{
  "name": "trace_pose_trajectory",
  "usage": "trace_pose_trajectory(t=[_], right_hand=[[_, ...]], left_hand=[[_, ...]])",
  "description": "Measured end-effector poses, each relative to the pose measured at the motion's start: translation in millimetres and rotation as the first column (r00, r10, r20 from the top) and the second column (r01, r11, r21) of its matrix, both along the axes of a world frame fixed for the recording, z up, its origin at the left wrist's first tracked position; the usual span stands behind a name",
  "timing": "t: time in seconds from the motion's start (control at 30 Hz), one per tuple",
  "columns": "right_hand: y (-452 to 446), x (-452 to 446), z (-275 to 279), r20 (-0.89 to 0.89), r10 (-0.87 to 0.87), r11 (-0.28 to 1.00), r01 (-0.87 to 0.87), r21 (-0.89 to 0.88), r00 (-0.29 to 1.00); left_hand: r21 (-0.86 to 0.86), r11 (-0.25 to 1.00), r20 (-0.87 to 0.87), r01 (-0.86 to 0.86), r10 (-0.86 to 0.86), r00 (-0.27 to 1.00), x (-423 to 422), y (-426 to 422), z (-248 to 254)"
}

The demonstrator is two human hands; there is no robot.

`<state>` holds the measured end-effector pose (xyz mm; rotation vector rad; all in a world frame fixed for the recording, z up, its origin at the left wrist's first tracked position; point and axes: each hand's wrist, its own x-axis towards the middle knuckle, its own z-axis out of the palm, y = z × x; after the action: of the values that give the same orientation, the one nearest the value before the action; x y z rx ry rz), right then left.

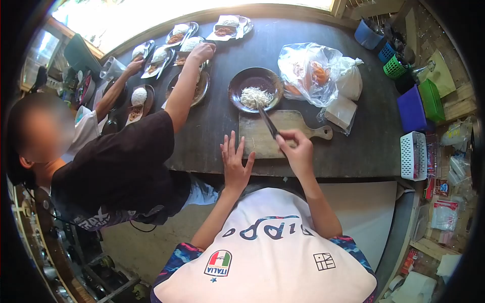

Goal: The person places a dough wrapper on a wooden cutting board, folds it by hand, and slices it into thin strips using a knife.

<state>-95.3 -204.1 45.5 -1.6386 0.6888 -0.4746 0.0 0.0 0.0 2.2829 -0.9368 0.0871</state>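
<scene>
My right hand (298, 150) is closed around dark tongs (268, 121), whose tips reach down into pale shreds (256, 97) on a dark round plate (238, 81). Just below that plate lies a wooden cutting board (273, 134) with its handle pointing right; a few thin shreds rest on it. My left hand (235, 164) is held out with fingers spread at the board's lower left corner, holding nothing. Whether its fingertips touch the table or board, I cannot tell.
Right of the plate sit a clear bag of orange and pale food (308, 70) and a wrapped block (339, 113). A person in a black shirt (126, 161) reaches over several plates of rice (227, 22) at left. Baskets (413, 156) line the right wall.
</scene>
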Motion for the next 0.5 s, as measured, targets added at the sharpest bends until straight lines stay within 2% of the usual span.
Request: trace_pose_trajectory(t=[0.07,0.17,0.2,0.3,0.33,0.43,0.5], right_hand=[[-1,22,14,0.089,-0.043,0.907,0.076,-0.414,0.995],[-8,26,16,0.056,-0.139,0.754,0.143,-0.641,0.989],[-4,28,13,0.087,-0.155,0.768,0.176,-0.616,0.984],[9,1,26,0.024,-0.118,0.93,0.119,-0.348,0.993],[11,-13,15,0.005,-0.086,0.932,0.082,-0.353,0.996],[31,-46,1,-0.031,-0.117,0.993,0.116,-0.005,0.993],[39,-61,-9,-0.049,-0.111,0.992,0.113,0.047,0.993]], left_hand=[[0.014,1.0,0.007,0.008,-0.008,1.0,0,3,2],[-0.006,1.0,-0.022,0.009,-0.009,1.0,-14,-5,-1],[0.006,1.0,0.004,0.004,-0.004,1.0,-6,1,2],[0.028,1.0,0.015,0.003,-0.004,1.0,-8,6,1],[0.034,0.999,0.012,0.008,-0.009,1.0,-11,8,-2],[0.074,0.996,0.004,0.04,-0.04,0.999,-15,7,-2],[0.125,0.99,0.008,0.061,-0.063,0.998,-18,7,1]])
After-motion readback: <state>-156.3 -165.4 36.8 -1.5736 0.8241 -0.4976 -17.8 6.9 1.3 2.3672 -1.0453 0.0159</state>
